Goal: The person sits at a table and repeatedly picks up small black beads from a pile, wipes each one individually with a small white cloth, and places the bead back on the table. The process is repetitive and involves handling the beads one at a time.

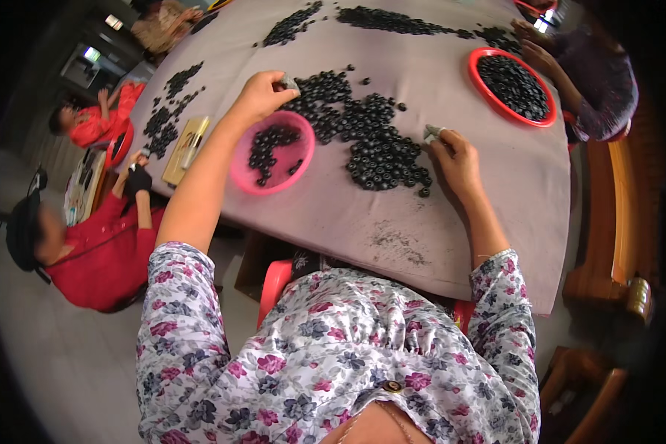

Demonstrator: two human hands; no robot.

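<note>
Fingers (pixel 287 83) of the left hand (pixel 263 95) are pinched on a small grey piece above the pink bowl (pixel 238 174); the right hand (pixel 455 157) grips another beside the black rings (pixel 377 144), heaped on the surface (pixel 451 214) within reach.

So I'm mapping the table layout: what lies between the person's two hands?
In the head view, a heap of small black rings lies between the left hand and right hand.

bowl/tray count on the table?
2 clearly. A pink bowl sits beside the person's left hand, holding some black rings. A red tray sits at the table's far right, full of them. A red rim at the left edge, partly hidden, may be a third.
</note>
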